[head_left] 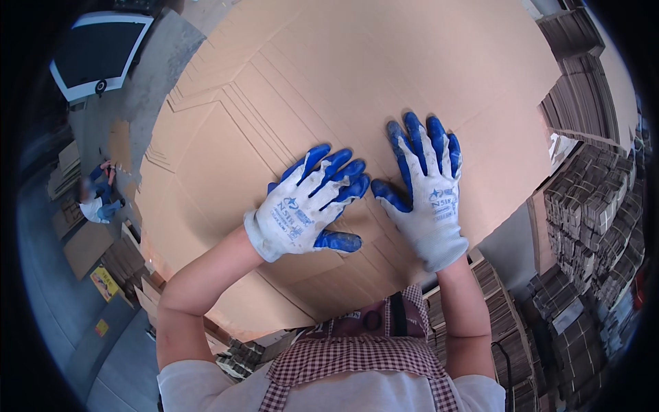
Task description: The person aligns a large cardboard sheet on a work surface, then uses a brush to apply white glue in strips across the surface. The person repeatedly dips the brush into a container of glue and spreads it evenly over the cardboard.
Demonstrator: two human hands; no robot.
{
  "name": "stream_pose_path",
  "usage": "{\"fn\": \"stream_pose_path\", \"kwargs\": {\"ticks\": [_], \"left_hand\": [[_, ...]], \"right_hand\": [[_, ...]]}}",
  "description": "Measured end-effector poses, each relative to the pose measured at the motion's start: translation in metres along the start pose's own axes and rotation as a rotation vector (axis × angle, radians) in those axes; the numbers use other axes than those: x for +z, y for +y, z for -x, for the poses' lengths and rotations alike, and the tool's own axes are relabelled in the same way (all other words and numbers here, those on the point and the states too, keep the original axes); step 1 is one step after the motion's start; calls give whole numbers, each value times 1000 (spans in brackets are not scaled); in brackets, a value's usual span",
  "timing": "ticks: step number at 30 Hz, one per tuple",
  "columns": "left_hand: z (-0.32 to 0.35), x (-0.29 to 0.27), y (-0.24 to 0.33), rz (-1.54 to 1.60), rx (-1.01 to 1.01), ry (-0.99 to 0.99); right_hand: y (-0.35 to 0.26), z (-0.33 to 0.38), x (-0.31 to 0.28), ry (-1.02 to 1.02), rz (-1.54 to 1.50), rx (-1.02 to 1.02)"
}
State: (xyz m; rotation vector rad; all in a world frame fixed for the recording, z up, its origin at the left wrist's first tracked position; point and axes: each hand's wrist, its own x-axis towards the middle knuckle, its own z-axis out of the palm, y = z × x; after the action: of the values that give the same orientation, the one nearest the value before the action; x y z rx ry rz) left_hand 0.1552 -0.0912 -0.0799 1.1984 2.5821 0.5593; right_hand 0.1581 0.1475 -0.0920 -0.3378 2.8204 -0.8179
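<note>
Large flat sheets of brown cardboard (343,75) lie stacked in front of me, with creased and stepped edges showing on the left. Both hands wear white work gloves with blue-coated fingers. My left hand (309,202) rests palm down on the near middle of the cardboard, its fingers stretched toward the upper right and the thumb apart. To its right, my right hand (425,189) lies flat on the same sheet, fingers spread and pointing away from me. Neither hand grasps anything. The two hands are close but not touching.
Bundled stacks of folded cardboard (590,213) rise along the right, with more piles (494,302) by my right elbow. At far left a person (99,196) crouches among cardboard pieces. A dark panel with a white frame (103,51) stands at the upper left.
</note>
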Motion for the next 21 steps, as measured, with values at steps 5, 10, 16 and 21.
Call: {"fn": "stream_pose_path", "kwargs": {"ticks": [5, 10, 16, 21], "left_hand": [[-2, -3, 4, -20, -35, -64], [0, -2, 5, -45, -52, -89], [7, 2, 3, -47, -40, -73], [9, 5, 4, -39, -49, -51]], "right_hand": [[3, 1, 2, 1, 5, -10], [3, 0, -1, -33, 13, -3], [2, 1, 0, -26, 25, -7], [1, 1, 2, -31, 29, 4]]}}
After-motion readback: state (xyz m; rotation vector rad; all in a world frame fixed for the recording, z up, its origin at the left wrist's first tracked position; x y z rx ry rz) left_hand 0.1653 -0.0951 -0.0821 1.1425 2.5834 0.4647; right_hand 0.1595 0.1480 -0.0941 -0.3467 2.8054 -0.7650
